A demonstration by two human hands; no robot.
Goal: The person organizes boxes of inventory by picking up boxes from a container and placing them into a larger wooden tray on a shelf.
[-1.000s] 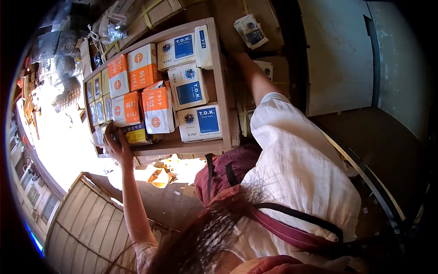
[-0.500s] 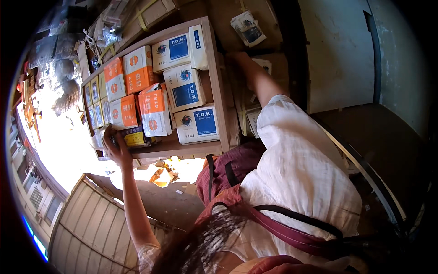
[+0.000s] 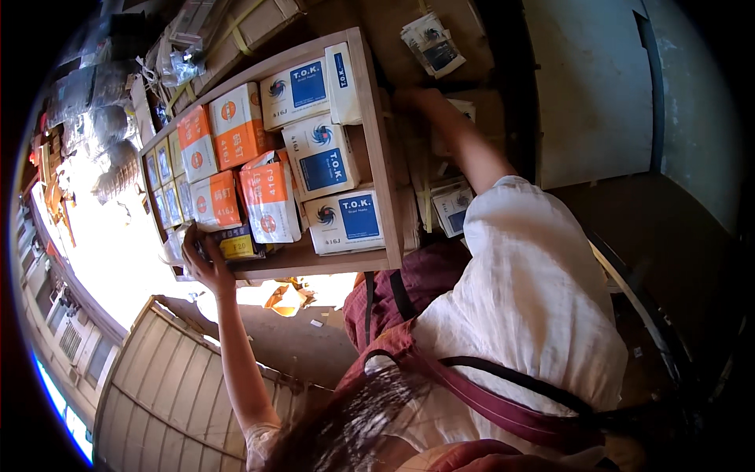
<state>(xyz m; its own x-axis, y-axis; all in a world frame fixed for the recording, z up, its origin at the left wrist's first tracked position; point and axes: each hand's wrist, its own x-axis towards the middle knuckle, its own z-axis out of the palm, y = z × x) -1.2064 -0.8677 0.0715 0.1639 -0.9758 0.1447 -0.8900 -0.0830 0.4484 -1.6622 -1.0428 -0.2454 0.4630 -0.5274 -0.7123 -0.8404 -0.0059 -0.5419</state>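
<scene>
A shallow wooden case (image 3: 376, 153) stands tilted in front of me, filled with small boxes. Among them are orange-and-white boxes (image 3: 268, 203), white boxes with blue panels (image 3: 346, 221), and a yellow-and-purple box (image 3: 237, 245). My left hand (image 3: 208, 258) is at the case's lower left edge, its fingers bent over the rim beside the yellow-and-purple box. Behind the case's right wall reaches my right hand (image 3: 409, 100), in shadow. Its fingers are hidden, so their grip does not show.
Stacked cardboard cartons (image 3: 452, 67) with loose printed packets stand behind the case. Clear plastic bags (image 3: 110, 122) hang at the far left. A slatted panel (image 3: 169, 385) lies at lower left, and a maroon bag (image 3: 429, 279) hangs at my front.
The case has shifted slightly to the right, and my left hand has moved a little with it. My right forearm and sleeve have swung a bit to the right.
</scene>
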